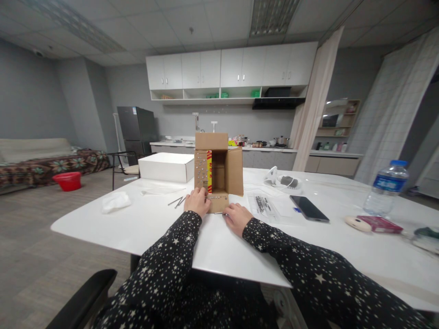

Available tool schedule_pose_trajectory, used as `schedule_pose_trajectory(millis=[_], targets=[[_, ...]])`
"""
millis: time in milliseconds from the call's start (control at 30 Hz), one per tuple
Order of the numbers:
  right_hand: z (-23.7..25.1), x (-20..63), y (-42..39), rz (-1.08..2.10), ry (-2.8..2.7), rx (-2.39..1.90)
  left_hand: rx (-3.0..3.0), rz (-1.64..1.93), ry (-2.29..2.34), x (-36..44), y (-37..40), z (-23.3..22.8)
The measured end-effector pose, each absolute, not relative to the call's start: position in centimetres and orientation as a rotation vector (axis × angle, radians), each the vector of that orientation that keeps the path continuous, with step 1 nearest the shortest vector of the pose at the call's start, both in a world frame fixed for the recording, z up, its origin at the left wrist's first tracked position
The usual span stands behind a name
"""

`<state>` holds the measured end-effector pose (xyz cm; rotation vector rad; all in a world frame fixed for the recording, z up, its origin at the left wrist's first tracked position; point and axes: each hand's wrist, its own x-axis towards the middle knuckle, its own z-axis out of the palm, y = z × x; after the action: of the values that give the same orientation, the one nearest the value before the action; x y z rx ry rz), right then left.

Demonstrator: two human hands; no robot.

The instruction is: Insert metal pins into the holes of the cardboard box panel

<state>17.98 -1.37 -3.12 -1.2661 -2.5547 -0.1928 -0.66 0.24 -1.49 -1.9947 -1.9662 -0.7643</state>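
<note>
Both hands at the near flap of the cardboard box (pixel 217 167) on the table (pixel 164 228). Left hand (pixel 197 201) fingers curled onto the flap beside the studded panel; right hand (pixel 236 218) flat by what may be a nail, grip unclear. Looks like nail-fitting; next needs a steady pinch. Loose nails (pixel 177 201) lie left, phone (pixel 309 208) farther right.
</note>
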Motion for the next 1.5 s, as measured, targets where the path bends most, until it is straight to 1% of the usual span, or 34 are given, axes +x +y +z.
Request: schedule_pose_trajectory(millis=[200, 867, 1500], targets=[[-3.08, 18.05, -1.43, -0.177, -2.555, -1.262, -1.965, -0.812, -1.965, -0.62, 0.03, -1.15], [-2.93, 17.96, -1.57, -0.181, -2.557, -1.288, -2.038, -0.734, -1.929, -0.84, 0.4, -1.42], [-3.2, 18.0, -1.32, -0.187, -2.554, -1.272, -2.043, -0.804, -1.903, -0.7, 0.29, -1.41]])
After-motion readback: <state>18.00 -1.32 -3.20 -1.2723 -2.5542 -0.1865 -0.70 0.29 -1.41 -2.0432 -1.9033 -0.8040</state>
